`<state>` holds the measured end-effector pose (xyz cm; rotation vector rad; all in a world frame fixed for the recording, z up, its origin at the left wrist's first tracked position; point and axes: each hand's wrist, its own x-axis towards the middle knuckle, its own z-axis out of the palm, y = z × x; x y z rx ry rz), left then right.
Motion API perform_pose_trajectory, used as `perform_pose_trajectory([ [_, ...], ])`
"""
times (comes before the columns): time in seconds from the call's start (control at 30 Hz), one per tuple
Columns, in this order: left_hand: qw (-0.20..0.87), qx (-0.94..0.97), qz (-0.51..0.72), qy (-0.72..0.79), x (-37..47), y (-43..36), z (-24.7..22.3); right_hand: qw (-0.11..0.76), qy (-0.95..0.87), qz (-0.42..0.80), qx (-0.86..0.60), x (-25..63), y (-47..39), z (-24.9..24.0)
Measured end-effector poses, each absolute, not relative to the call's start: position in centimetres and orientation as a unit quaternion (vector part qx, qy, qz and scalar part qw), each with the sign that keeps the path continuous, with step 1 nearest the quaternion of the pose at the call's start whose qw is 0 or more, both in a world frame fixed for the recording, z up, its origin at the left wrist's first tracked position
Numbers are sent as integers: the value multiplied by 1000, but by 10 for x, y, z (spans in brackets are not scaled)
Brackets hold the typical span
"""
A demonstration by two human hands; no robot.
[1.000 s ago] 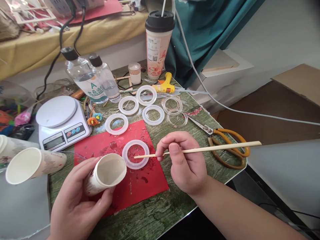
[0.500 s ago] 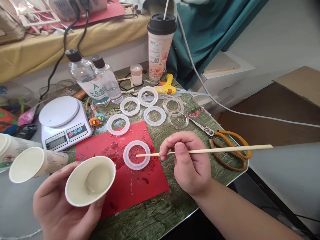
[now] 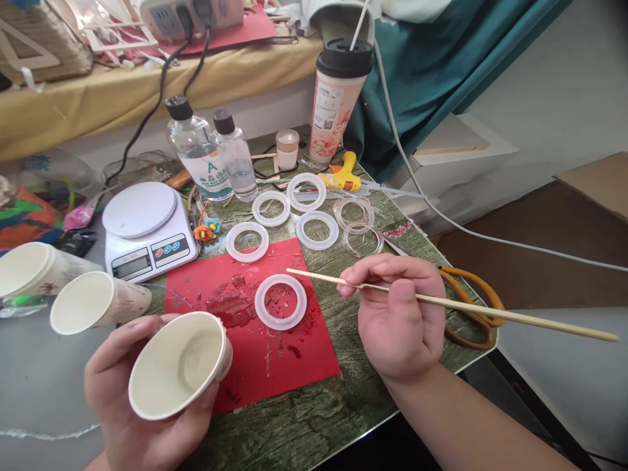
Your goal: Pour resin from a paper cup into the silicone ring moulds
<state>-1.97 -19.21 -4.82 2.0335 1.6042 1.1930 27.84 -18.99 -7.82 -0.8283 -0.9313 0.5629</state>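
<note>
My left hand [image 3: 142, 392] is wrapped round a paper cup [image 3: 161, 373], tilted so that its mouth faces me; a little clear liquid seems to lie at the bottom. My right hand [image 3: 402, 320] pinches a thin wooden chopstick [image 3: 471, 309], whose narrow end points left, above a white ring mold [image 3: 280, 324]. That ring lies on a red sheet [image 3: 314, 356] marked with wet clear smears. Several more white ring molds [image 3: 247, 255] lie behind it, with clear rings [image 3: 363, 254] to their right. Scissors [image 3: 473, 333] with orange handles are partly hidden behind my right hand.
A kitchen scale [image 3: 147, 261] stands left of two bottles [image 3: 201, 157] with black caps. Paper cups [image 3: 110, 301] lie at the left. A yellow glue gun [image 3: 346, 173] and a tall drink cup [image 3: 336, 108] are at the back. A grey cable [image 3: 417, 176] crosses the right side.
The view has shifted, so the table's things appear further right. My right hand has drawn the chopstick's tip away from inside the ring, up and right. My left hand still holds the cup.
</note>
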Motion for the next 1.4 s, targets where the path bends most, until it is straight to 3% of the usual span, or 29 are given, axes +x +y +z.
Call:
perform_pose_trajectory([
  [0.2,141,713,446,523,-13,-193,-50,759,-455,271,-378,278,-193,-81],
  [0.6,187,727,472,462,-13,-186,-61,632,-628,245,-383,285,-202,-86],
  [1.13,234,644,505,525,-14,-194,-84,599,-668,171,-407,284,-200,-81],
  [1.4,209,645,511,529,-16,-195,-83,594,-665,157,-424,283,-197,-83],
])
